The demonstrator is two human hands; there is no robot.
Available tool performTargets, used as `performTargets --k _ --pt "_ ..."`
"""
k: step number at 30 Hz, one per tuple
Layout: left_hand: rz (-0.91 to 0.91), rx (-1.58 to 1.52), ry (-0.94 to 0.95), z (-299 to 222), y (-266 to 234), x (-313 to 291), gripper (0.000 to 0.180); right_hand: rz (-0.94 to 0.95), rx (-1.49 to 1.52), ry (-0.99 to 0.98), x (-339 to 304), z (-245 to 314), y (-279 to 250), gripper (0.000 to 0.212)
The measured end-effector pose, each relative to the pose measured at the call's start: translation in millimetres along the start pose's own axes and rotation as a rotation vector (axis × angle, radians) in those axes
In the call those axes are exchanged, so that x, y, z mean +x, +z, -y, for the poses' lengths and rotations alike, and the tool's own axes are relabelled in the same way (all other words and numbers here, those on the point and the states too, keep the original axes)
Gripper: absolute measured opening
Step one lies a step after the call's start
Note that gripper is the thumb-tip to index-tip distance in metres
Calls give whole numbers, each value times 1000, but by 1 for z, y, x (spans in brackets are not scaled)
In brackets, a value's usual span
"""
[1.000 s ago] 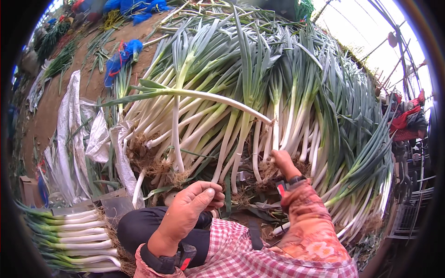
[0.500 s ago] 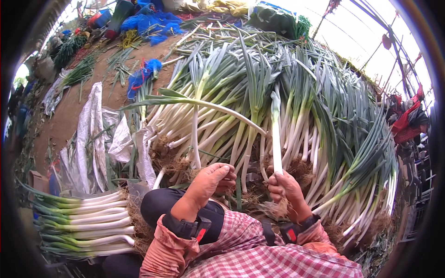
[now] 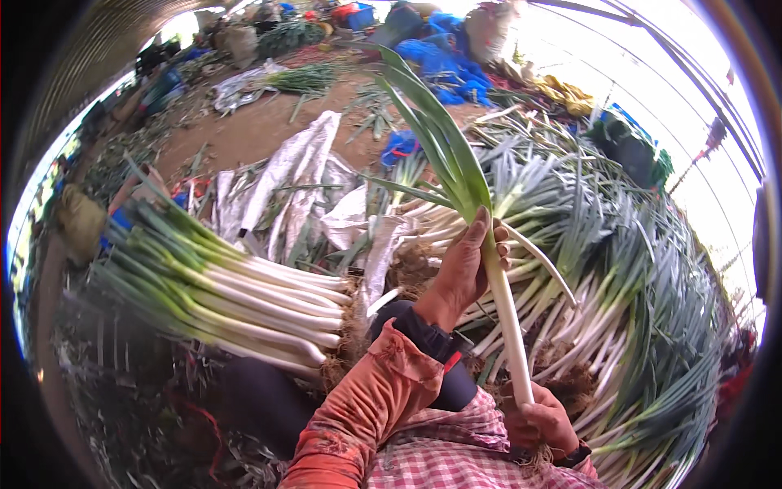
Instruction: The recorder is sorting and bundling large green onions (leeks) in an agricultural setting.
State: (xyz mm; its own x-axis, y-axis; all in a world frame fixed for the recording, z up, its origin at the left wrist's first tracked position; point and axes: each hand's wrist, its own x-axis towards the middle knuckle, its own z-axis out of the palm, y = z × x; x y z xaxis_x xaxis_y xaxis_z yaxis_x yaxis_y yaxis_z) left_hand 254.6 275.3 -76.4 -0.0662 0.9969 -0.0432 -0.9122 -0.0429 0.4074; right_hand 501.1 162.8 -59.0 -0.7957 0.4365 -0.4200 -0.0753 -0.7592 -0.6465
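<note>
Head view: one long leek (image 3: 507, 314) is positioned in front of the torso, root end down and leaf end up, tilted toward the upper left. The left hand (image 3: 462, 267) is set at the upper part of the shaft, where the white stem passes into green leaves; its grip is closed around the stem, thumb on the near face and fingertips showing at the right edge. The right hand (image 3: 544, 420) is set at the lower end of the same stem; its grip is clenched around the white shaft, with pale roots (image 3: 538, 463) hanging below it. A loose leek (image 3: 544, 259) curves behind the held one and lies across the large leek pile (image 3: 627, 301) at the right. To the left, a row of leeks (image 3: 261, 303) lies side by side, root ends facing the hands and green leaves pointing to the upper left. Crumpled white sheeting (image 3: 303, 175) lies beyond that row on the brown ground (image 3: 236, 137). Blue netting (image 3: 446, 67) lies farther back. A red-and-white checked garment (image 3: 432, 458) covers the lap, and an orange sleeve (image 3: 358, 411) covers the left forearm.
</note>
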Motion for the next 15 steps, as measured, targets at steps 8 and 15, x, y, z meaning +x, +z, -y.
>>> performTargets --k 8,15 --pt "-71 -35 359 -92 -31 -11 36 152 13 164 28 -17 -18 35" --pt "-75 81 451 -115 -43 -24 32 -299 -1280 -322 72 -33 -4 39"
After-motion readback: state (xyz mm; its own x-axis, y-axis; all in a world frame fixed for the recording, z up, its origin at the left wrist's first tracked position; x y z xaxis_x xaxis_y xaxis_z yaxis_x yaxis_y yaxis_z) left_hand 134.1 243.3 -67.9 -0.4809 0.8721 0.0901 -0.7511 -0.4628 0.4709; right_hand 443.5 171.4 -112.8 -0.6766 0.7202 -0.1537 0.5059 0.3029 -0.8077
